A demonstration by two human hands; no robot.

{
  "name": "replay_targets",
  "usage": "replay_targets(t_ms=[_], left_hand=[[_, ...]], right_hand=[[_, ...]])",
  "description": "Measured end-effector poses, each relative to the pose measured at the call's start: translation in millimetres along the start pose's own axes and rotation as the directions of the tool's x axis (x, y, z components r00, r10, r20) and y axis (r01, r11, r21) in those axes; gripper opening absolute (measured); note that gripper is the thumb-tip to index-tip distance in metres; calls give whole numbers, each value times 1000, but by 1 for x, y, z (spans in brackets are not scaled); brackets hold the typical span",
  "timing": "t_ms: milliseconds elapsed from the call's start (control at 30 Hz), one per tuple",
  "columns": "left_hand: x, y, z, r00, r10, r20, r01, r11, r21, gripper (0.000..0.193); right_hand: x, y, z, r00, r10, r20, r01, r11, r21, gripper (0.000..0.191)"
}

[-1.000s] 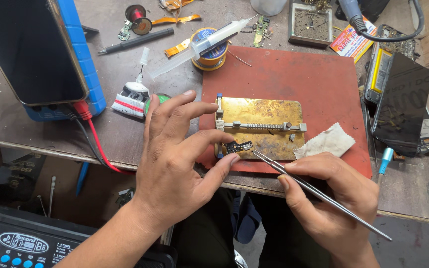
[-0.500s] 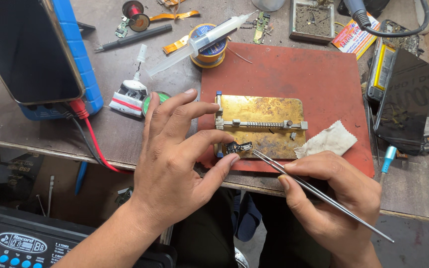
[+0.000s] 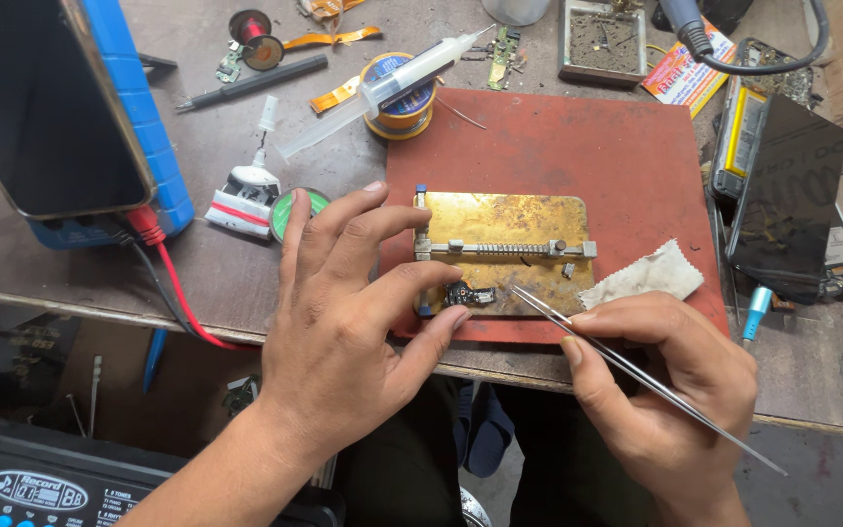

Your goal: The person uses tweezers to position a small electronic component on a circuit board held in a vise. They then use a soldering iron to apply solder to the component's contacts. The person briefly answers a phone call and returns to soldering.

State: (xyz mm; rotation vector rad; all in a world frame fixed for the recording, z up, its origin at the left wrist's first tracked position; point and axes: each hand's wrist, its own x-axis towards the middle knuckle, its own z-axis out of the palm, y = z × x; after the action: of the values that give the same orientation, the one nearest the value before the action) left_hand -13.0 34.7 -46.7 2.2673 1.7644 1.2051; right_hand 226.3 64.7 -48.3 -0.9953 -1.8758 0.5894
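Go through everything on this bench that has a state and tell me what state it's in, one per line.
left hand: pinching a small dark part
right hand: gripping tweezers, tips near the part
brass holder plate: flat on the red mat
phone: screen dark, propped tilted
syringe: lying across the solder spool

Head view, steeply downward, close over workbench

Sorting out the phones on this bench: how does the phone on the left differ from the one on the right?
The left phone is whole, propped on a blue box; the right phone lies flat on opened, exposed parts. The left phone looks bigger, being nearer the camera. Both screens are dark.
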Motion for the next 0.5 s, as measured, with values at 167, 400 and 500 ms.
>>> replay_targets(t_ms=[167, 400, 500], left_hand=[[2, 3, 1, 1000, 14, -3, -14, 1000, 25, 29], [2, 5, 3, 998, 49, 25, -51, 997, 50, 24], [2, 4, 3, 999, 39, 34, -40, 998, 43, 23]], right_hand=[[1, 1, -3, 999, 42, 24, -41, 998, -39, 15], [2, 1, -4, 996, 89, 20, -89, 996, 6, 14], [2, 2, -4, 998, 59, 18, -58, 998, -24, 13]])
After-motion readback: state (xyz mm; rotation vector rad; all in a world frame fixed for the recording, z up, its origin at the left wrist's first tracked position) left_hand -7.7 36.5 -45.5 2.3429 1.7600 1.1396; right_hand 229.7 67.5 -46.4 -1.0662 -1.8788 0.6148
